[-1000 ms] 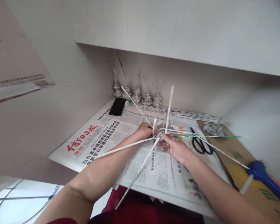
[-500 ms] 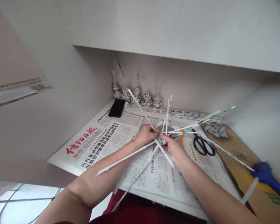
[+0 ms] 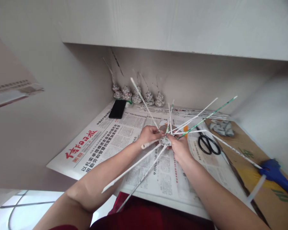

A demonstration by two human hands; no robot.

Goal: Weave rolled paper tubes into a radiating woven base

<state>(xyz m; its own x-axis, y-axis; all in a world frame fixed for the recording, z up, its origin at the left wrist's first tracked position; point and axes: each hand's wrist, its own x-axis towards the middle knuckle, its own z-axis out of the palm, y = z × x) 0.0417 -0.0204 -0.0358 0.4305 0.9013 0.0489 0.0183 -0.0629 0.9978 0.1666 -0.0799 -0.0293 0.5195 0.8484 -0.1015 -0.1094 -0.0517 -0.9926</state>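
Between my two hands is a small woven piece of rolled newspaper, with several long paper sticks radiating from it. My left hand is closed at its left side, fingers pinching a paper stick close to the weave. My right hand grips the woven body from the right, its thumb on top. A white stick rises up and left past my left fingers, and a green-marked stick points up and right. Two more sticks slant down toward my lap. The underside of the weave is hidden by my fingers.
Newspaper sheets cover the table. Several woven gourd shapes line the back wall beside a black phone. A bundle of paper sticks lies behind my hands. Black scissors, crumpled grey material and a blue glue gun are on the right.
The short stick that pointed down and right across the weave now points left beneath my left hand. Both hands stay at the woven piece; the camera view has shifted slightly.
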